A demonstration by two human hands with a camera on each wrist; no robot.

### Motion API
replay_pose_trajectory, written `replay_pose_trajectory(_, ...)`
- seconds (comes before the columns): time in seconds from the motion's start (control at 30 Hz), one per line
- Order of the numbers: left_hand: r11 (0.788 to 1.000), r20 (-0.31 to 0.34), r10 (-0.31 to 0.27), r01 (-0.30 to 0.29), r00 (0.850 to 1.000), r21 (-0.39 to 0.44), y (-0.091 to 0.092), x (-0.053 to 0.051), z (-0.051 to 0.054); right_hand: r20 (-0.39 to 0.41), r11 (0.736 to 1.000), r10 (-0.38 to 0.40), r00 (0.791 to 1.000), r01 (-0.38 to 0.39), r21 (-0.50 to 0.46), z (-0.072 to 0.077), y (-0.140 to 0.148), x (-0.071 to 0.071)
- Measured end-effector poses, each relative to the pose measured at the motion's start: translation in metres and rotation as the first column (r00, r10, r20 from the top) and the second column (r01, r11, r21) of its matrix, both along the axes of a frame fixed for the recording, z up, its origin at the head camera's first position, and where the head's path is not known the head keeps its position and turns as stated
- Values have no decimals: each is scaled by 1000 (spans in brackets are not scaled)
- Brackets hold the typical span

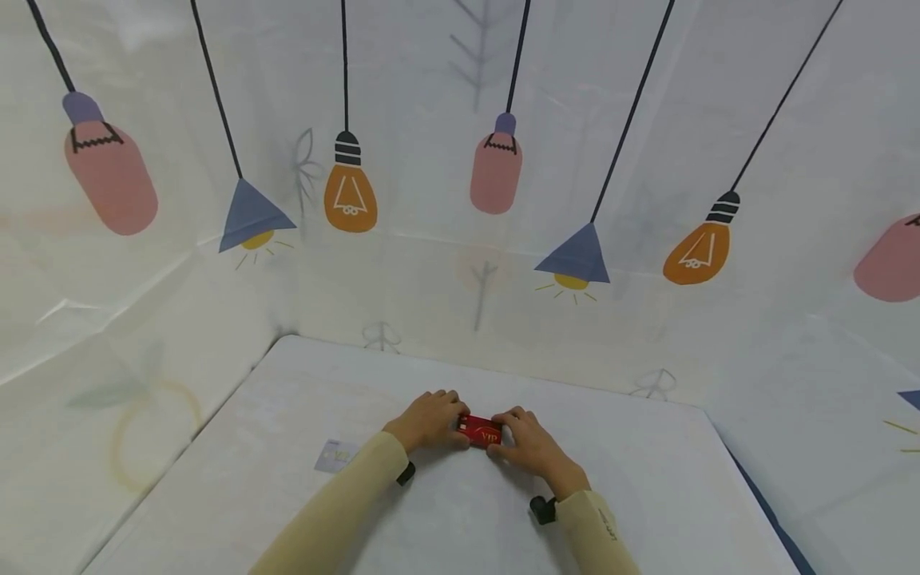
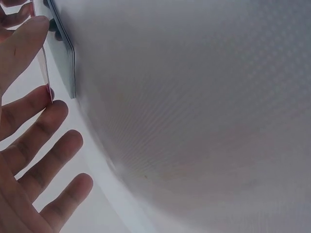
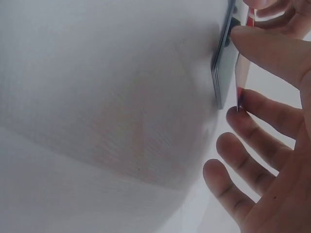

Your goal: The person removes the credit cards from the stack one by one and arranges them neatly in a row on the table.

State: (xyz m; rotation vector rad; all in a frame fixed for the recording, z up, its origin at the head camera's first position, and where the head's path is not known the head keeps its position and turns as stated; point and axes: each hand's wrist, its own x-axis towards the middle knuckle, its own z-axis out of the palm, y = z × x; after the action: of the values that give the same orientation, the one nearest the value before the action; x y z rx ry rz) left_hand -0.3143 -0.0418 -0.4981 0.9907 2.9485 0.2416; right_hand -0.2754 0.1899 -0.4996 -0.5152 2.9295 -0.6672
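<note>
A red card marked VIP [image 1: 480, 431] is held between both hands over the white table. My left hand [image 1: 430, 421] pinches its left end between thumb and fingers. At the opposite end, my right hand [image 1: 530, 443] pinches it the same way. Both wrist views show this card nearly edge-on, apart from a small stack of cards [image 2: 68, 63] lying on the table just beneath it. The lower fingers of each hand are spread off the card. In the head view the stack is hidden by the red card and hands.
A silver-grey card [image 1: 335, 455] lies flat on the white table [image 1: 647, 495], left of the left forearm and partly covered by the sleeve. White sheeting printed with hanging lamps [image 1: 431, 279] encloses the table at the back and sides. Small black devices [image 1: 543, 509] sit at the wrists.
</note>
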Motion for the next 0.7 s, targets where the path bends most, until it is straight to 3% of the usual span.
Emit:
replay_pose_trajectory(0.5,998,-41,-49,51,998,38,-16,11,12,-92,999,44,995,-45,-3,6,-4,10)
replay_pose_trajectory(0.7,995,-40,-71,74,997,64,-24,17,16,-94,998,55,994,-58,-23,8,-7,14)
